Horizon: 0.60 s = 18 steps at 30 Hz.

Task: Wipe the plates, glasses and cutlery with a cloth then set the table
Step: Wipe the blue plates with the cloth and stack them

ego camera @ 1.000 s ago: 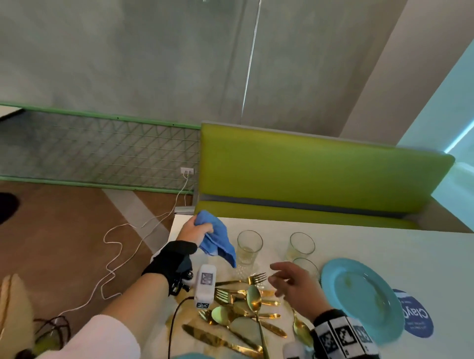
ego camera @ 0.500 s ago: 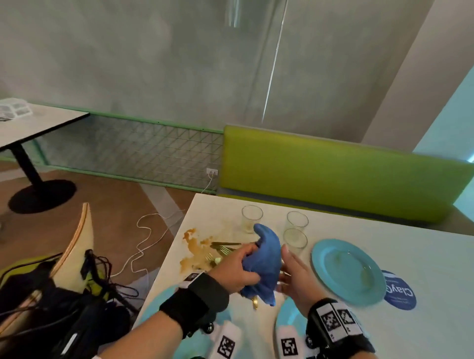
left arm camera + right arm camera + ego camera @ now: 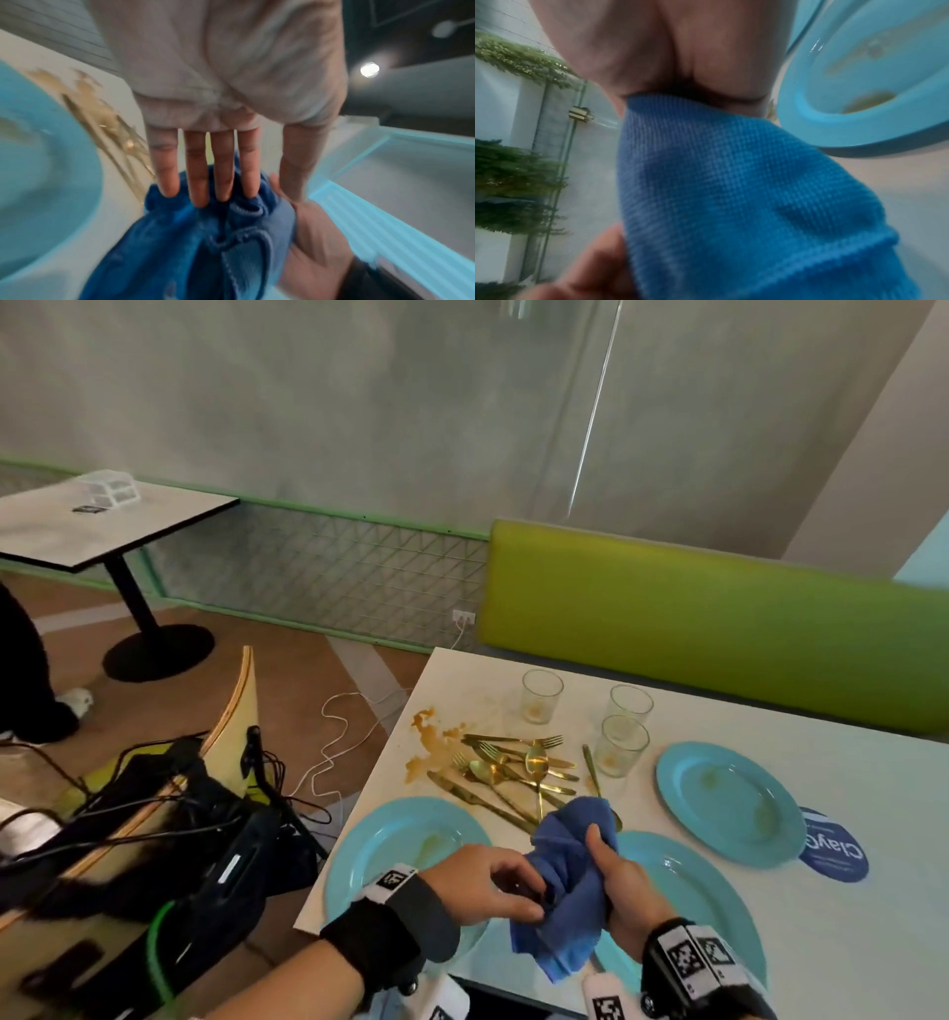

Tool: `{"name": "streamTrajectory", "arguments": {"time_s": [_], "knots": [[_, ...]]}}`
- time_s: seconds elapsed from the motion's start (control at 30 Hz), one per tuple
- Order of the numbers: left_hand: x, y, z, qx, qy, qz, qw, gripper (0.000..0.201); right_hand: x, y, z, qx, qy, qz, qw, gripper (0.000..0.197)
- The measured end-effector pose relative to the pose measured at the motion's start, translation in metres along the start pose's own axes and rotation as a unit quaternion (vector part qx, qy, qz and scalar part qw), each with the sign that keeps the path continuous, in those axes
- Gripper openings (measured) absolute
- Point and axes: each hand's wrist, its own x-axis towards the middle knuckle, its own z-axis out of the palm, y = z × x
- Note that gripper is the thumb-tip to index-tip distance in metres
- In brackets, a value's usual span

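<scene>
Over the near table edge my right hand (image 3: 624, 886) grips a bunched blue cloth (image 3: 567, 880), thumb laid across it. My left hand (image 3: 488, 880) is beside it on the left, its straight fingers (image 3: 197, 182) touching the cloth (image 3: 205, 243) at the tips. Three light blue plates with brownish smears lie on the white table: near left (image 3: 395, 845), near middle (image 3: 688, 891) under the cloth, right (image 3: 729, 798). Gold forks, knives and spoons lie in a pile (image 3: 513, 773). Three stained glasses (image 3: 542, 703) (image 3: 630, 708) (image 3: 621, 747) stand behind them.
A brown spill (image 3: 431, 742) marks the table's left edge. A round blue sticker (image 3: 834, 852) lies at the right. A green bench (image 3: 719, 634) backs the table. A wooden chair (image 3: 236, 711) with bags and cables stands to the left, and another table (image 3: 102, 526) beyond it.
My left hand carried the cloth from the table's far left corner back over the near plates. My right hand came in and took hold of it. The head view pulled back.
</scene>
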Motion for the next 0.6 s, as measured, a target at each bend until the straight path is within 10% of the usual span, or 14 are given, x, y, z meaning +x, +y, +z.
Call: {"name": "streamTrajectory", "arguments": {"time_s": [0.13,0.3,0.6], "knots": [[-0.004,-0.049,-0.029,0.061,0.145,-0.155,0.975,0.013,-0.002,-0.003,0.000,0.027,0.049,0.021,0.998,0.035],[-0.024,-0.106,-0.071,0.167,0.295,-0.421,0.841,0.054,0.006,-0.005,-0.005,0.049,0.082,0.036,0.995,0.032],[-0.039,-0.127,-0.077,0.025,0.345,-0.478,0.807,0.063,0.006,-0.022,-0.005,-0.098,0.104,0.003,0.990,0.010]]}}
